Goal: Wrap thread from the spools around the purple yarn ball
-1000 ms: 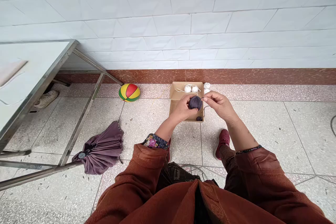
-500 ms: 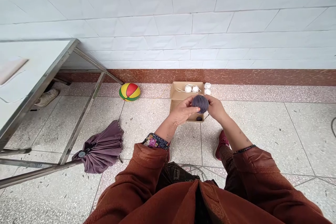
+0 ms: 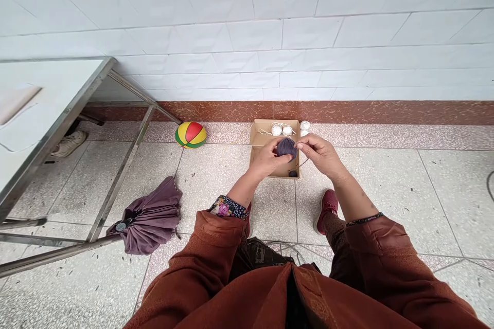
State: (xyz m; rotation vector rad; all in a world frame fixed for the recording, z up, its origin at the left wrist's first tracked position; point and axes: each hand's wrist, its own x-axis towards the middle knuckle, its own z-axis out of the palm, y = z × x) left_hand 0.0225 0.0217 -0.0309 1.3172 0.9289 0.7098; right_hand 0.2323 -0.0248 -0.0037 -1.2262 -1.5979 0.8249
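My left hand (image 3: 267, 158) is closed around a dark purple-grey ball of yarn (image 3: 286, 148), thumb across its front. Just right of the ball, my right hand (image 3: 319, 153) pinches a dark strand of yarn (image 3: 304, 163) between thumb and fingertips. Beneath both hands a shallow cardboard box (image 3: 256, 126) rests on the floor. Two white yarn balls (image 3: 281, 129) with loose ends lie at its far side, and a small dark ball of yarn (image 3: 293, 173) sits in its near right corner. Outside the box's right wall are more white yarn balls (image 3: 304, 126), partly hidden by my right hand.
A striped ball (image 3: 191, 135) lies on the floor to the left, with a folded purple umbrella (image 3: 152, 216) nearer me. At far left stands a metal-framed table (image 3: 77, 77), a person's shoe (image 3: 69, 144) under it. A tiled wall (image 3: 285, 36) rises behind the box.
My right hand has drawn away from the yarn ball slightly to the right, with the strand in its fingers. The ball in my left hand has shifted a little left.
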